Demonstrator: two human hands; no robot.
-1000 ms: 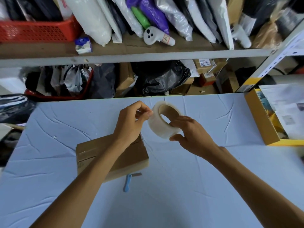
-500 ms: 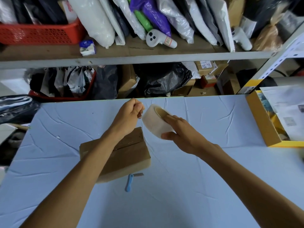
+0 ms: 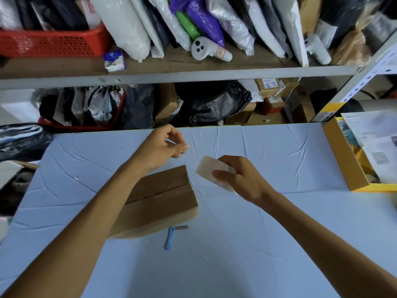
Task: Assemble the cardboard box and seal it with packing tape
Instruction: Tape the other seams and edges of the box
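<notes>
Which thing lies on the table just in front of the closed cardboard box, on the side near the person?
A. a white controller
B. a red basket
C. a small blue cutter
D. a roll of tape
C: the small blue cutter lies on the table beside the near edge of the cardboard box.

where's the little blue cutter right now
In the head view, the blue cutter lies on the table, just in front of the cardboard box, left of centre, untouched.
</notes>
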